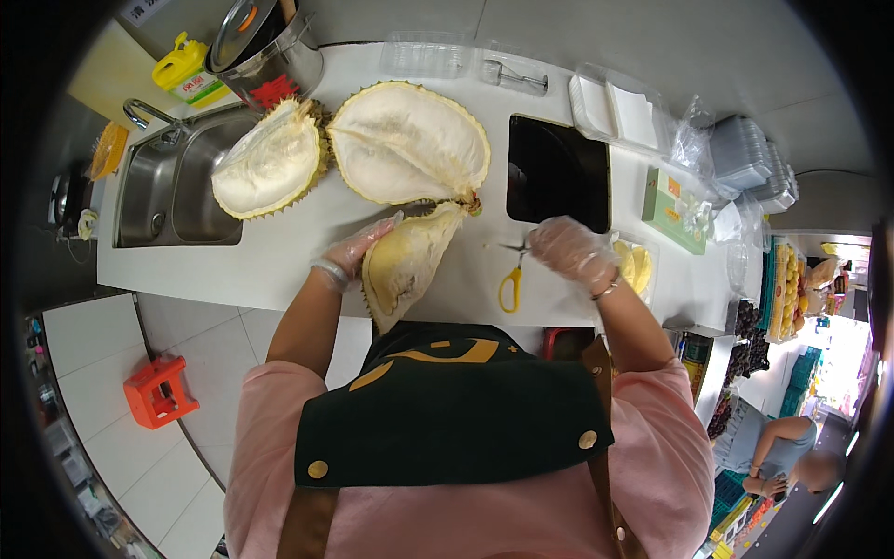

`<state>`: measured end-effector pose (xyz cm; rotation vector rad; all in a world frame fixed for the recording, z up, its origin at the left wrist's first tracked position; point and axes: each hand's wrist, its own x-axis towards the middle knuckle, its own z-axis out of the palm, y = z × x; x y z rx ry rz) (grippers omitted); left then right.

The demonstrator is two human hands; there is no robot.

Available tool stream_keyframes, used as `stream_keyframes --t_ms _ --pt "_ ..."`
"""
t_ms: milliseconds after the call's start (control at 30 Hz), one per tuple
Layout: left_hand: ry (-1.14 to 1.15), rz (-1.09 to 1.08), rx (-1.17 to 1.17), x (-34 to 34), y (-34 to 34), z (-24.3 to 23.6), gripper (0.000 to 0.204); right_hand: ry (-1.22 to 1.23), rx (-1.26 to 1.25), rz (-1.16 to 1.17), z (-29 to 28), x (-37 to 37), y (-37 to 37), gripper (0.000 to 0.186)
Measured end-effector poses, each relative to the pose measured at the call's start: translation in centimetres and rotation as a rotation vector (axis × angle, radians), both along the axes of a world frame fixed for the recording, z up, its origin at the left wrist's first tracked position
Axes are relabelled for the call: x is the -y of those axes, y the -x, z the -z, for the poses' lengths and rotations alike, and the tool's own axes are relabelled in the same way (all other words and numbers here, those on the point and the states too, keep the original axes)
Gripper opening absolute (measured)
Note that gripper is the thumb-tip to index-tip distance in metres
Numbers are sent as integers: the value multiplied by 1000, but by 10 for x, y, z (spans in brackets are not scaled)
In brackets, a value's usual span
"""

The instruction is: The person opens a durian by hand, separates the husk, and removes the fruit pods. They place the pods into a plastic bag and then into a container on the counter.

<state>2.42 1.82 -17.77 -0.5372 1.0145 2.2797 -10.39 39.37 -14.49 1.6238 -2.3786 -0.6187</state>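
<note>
My left hand (361, 250), in a clear plastic glove, is closed on the left edge of a durian piece (410, 256) with a pale inner face and spiky rind. The piece is tilted at the counter's front edge. My right hand (570, 252), also gloved, has its fingers curled at a pair of yellow-handled scissors (509, 291). One handle loop hangs toward me; the fingers cover part of the scissors. Behind my left hand lie a large durian shell half (410, 140) and another shell piece (270, 163), both hollow side up.
A double sink (177, 182) is at the left, beside a metal pot (265, 61) and yellow jug (189, 70). A dark square opening (559, 177) cuts the counter. Yellow durian flesh (635, 267) sits in a tray by my right wrist. A person (773, 443) stands far right.
</note>
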Motion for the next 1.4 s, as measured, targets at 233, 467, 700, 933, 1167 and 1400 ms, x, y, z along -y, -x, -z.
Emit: stream_keyframes --t_ms 233,467,700,933,1167,1400 --pt "1 -3 62 2 -2 11 53 563 471 398 31 50 -60 29" --pt "-20 -17 57 1 -5 19 54 730 475 471 21 49 -112 46" --pt "75 -13 164 -10 -1 -19 60 368 506 540 38 31 -116 40" --pt "192 -83 74 -18 -11 -20 55 308 533 659 22 30 -131 44" --pt "109 59 56 -16 -7 1 55 206 788 1025 15 55 -91 36" --pt "129 26 -107 -21 -15 -16 56 715 1714 1092 11 27 -55 56"
